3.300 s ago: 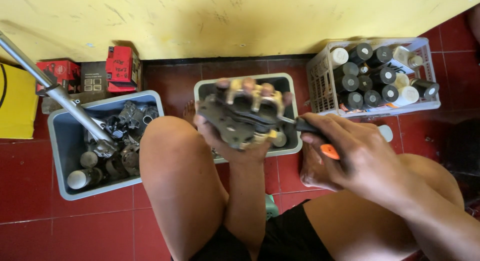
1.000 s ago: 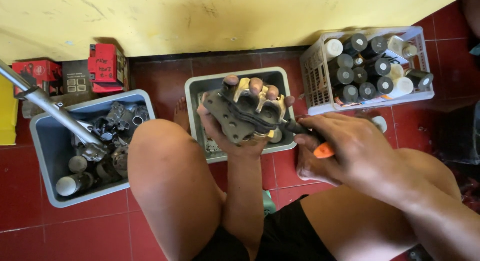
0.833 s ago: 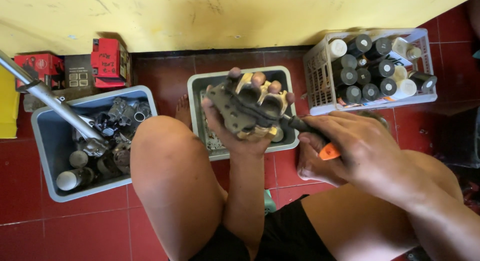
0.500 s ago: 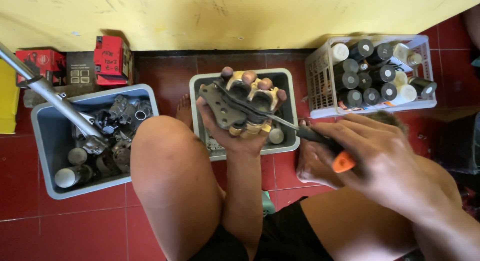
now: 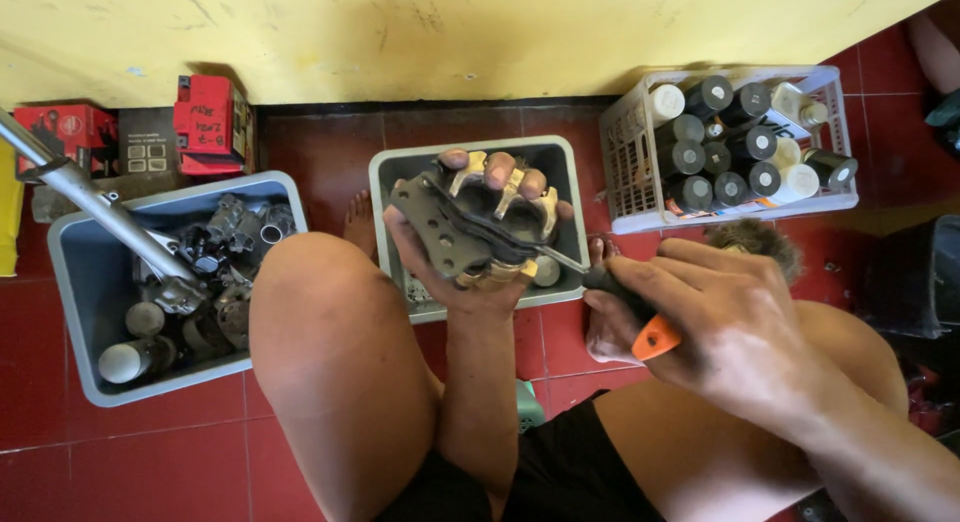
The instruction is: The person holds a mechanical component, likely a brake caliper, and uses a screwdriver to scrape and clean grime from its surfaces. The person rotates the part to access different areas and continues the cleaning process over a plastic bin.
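Observation:
My left hand (image 5: 470,282) grips a gold metal brake caliper (image 5: 478,222) with a grey pad plate, holding it up between my knees. My right hand (image 5: 730,327) is shut on a screwdriver with a black and orange handle (image 5: 640,317). The screwdriver's thin shaft (image 5: 560,262) points left, and its tip rests against the caliper's lower right side. The caliper hangs over a grey-green plastic bin (image 5: 395,182) on the red tile floor.
A blue-grey bin (image 5: 75,322) at left holds several metal parts and a long silver fork tube (image 5: 90,207). A white crate (image 5: 625,172) with several spray cans stands at right. Red boxes (image 5: 210,122) line the yellow wall. My bare knees fill the foreground.
My right hand has drawn slightly right and down with the screwdriver. The caliper has tilted in my left hand, showing more of the pad plate.

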